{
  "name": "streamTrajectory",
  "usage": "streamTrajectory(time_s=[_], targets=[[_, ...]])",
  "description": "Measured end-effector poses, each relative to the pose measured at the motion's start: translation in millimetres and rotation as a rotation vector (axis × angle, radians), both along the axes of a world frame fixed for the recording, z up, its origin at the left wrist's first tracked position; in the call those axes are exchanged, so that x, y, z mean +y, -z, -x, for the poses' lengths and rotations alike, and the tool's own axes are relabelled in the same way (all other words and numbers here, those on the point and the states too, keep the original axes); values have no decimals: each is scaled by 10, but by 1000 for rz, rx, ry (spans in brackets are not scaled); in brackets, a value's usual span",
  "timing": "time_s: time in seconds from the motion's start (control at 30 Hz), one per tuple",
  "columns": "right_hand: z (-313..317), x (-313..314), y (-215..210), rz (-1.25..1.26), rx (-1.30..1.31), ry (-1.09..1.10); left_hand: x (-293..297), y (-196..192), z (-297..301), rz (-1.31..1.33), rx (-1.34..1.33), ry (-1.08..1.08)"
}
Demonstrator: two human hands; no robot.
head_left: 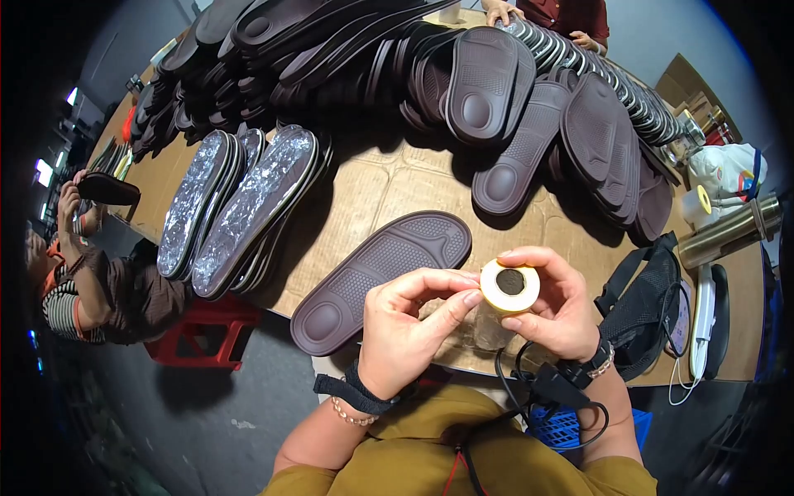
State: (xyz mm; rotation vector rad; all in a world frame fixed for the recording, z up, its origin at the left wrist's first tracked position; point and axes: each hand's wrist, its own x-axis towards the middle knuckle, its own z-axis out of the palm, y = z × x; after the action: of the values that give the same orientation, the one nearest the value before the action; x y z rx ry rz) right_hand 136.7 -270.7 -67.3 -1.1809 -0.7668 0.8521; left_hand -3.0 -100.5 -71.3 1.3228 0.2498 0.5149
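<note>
Above the table's near edge, my right hand (pixel 556 302) grips a small roll (pixel 490 285) with a pale face, yellowish rim and dark centre. The fingers of my left hand (pixel 418 322) are pinched together at the roll's left edge; whatever thin piece may lie between them is too small to make out. Below the roll hangs a see-through strip (pixel 494 332). Just beyond my left hand, a single dark brown insole-shaped shoe sole (pixel 385 277) lies on the cardboard-covered table (pixel 372 178), textured side up, its round heel pad toward me.
Stacked brown soles (pixel 347 58) line the far side. Film-covered soles (pixel 248 207) stand at left. A black bag (pixel 641 306), a white power strip (pixel 703 318) and a metal cylinder (pixel 728 236) lie right. Co-workers sit at left, near a red stool (pixel 207 331), and stand at the far side.
</note>
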Motion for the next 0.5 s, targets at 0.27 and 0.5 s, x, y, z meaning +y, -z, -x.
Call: streamTrajectory(time_s=[0.27,0.5], targets=[[-15,-2,-12,35,-73,-16,130,-7,-1,-147,77,167],[-25,6,-43,127,-95,47,139,-24,24,-18,94,290]])
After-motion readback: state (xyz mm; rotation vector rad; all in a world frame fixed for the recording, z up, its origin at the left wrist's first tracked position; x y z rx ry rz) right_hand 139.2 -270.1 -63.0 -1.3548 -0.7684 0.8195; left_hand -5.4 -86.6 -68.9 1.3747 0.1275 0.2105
